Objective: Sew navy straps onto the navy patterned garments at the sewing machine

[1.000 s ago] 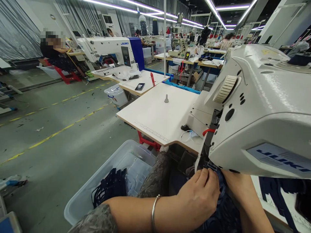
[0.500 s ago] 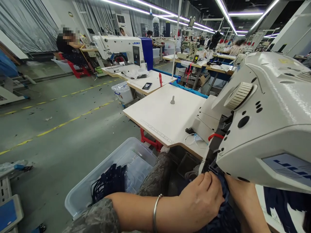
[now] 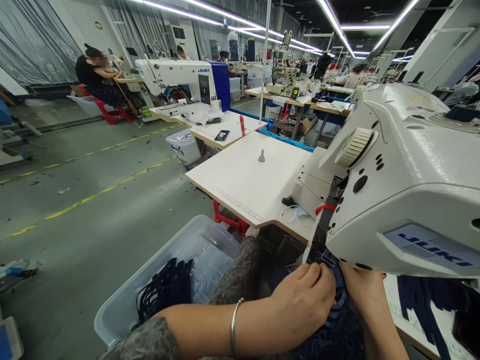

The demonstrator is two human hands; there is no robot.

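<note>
Navy fabric (image 3: pixel 347 320) between the two hands, below the sewing machine (image 3: pixel 420 185) head; scant room there. Table (image 3: pixel 240 175) edge beyond, to the left. Left hand (image 3: pixel 309 300) bent inward, fingertips pinching fabric. Right hand (image 3: pixel 362 290) close under machine; fingertips hidden, grip can't be told.

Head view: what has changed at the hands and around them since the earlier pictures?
Only the framing: the camera swung left, then back right. Nothing was visibly taken hold of or let go. The left hand keeps its grip on the navy fabric beside the sewing machine; the right hand remains partly hidden by it. The bin stayed put.
</note>
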